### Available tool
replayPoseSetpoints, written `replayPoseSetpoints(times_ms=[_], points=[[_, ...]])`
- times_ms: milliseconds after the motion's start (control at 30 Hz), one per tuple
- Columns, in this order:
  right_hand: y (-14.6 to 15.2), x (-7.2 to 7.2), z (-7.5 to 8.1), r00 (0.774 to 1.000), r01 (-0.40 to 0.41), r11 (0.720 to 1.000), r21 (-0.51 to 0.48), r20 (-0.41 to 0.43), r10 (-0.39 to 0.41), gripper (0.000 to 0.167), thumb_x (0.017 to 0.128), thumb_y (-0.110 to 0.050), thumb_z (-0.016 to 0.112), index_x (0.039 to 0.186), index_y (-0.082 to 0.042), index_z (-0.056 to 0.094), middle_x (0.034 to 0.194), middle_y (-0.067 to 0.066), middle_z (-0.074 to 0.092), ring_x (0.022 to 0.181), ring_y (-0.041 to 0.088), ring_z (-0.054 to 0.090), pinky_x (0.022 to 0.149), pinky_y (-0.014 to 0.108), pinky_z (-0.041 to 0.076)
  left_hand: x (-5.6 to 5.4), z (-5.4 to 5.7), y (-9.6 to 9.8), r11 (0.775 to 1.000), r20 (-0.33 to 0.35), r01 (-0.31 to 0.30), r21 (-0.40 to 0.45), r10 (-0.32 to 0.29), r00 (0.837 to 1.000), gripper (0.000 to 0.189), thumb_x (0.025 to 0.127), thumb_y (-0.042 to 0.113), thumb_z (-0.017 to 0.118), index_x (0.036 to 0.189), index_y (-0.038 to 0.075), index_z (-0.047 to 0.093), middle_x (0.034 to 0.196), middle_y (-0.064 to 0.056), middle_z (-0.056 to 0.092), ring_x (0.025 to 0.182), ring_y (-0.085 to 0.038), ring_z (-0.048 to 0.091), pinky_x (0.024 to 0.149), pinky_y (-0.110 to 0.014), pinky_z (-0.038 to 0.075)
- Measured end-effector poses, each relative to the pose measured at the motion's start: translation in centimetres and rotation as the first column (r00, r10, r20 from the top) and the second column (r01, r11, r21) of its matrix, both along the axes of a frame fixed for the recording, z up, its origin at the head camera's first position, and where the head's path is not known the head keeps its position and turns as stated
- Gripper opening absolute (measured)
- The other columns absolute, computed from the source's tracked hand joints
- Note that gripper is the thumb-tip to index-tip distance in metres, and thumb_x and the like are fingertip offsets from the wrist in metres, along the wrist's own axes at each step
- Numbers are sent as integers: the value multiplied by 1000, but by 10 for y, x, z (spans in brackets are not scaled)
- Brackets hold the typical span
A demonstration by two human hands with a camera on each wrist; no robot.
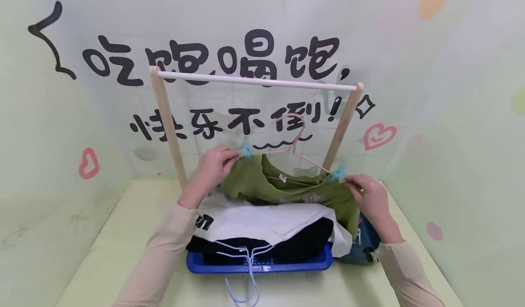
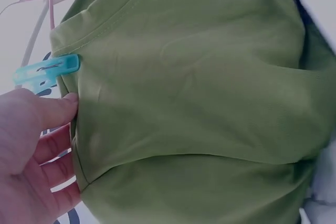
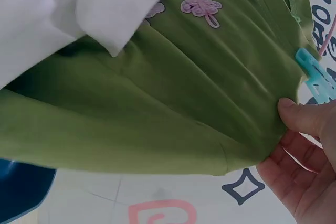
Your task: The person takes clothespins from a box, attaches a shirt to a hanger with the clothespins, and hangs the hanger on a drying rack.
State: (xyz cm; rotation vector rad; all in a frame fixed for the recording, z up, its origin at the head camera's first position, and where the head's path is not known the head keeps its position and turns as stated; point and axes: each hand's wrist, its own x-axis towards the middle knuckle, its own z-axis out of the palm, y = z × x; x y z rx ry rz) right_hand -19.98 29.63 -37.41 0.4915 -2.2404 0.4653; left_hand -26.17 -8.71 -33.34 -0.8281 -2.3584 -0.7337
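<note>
A green shirt (image 1: 246, 177) with pink appliqués on its chest hangs from a pink hanger (image 1: 293, 148). Two light-blue clothespins clip it at the shoulders, a left clothespin (image 1: 246, 150) and a right clothespin (image 1: 338, 173). My left hand (image 1: 215, 166) pinches the shirt's shoulder edge between thumb and fingers, just beside the left clothespin, as the left wrist view shows. On the other shoulder, my right hand (image 1: 369, 195) pinches the cloth close to the right clothespin. The hanger's hook stands below the white rail, apart from it. The shirt's lower part is hidden behind other clothes.
A wooden rack with a white rail (image 1: 258, 80) stands behind. In front, a blue basket (image 1: 262, 268) holds a white garment (image 1: 262, 220), a black garment (image 1: 303, 241) and light-blue hangers (image 1: 250, 257) jutting forward. A dark blue-green item (image 1: 365, 243) lies right of the basket.
</note>
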Motion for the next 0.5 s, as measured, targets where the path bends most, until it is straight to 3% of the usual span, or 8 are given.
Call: replayPoseSetpoints(times_ms=[133, 267, 500], points=[[1, -3, 7, 999, 1, 1000, -9, -34, -2, 14, 72, 8, 75, 83, 1, 70, 75, 14, 66, 61, 24, 61, 53, 39, 50, -13, 11, 6, 1000, -27, -7, 22, 7, 1000, 15, 83, 2, 68, 97, -1, 71, 82, -14, 67, 67, -25, 59, 61, -34, 50], [3, -5, 24, 996, 32, 999, -26, -80, -34, 13, 73, 10, 73, 83, 3, 69, 78, 17, 67, 65, 28, 62, 56, 41, 51, -26, 25, 14, 999, -42, -23, 47, 25, 999, 15, 84, 4, 68, 97, -1, 72, 81, -14, 67, 69, -27, 60, 64, -38, 49], [7, -13, 56, 986, 87, 994, -60, -135, -95, 8, 75, 8, 72, 81, 2, 70, 75, 18, 67, 64, 32, 61, 58, 44, 48, -45, 47, 29, 993, 9, -93, 75, 92, 996, 18, 88, 8, 63, 103, 1, 71, 94, -15, 68, 82, -29, 62, 73, -40, 50]])
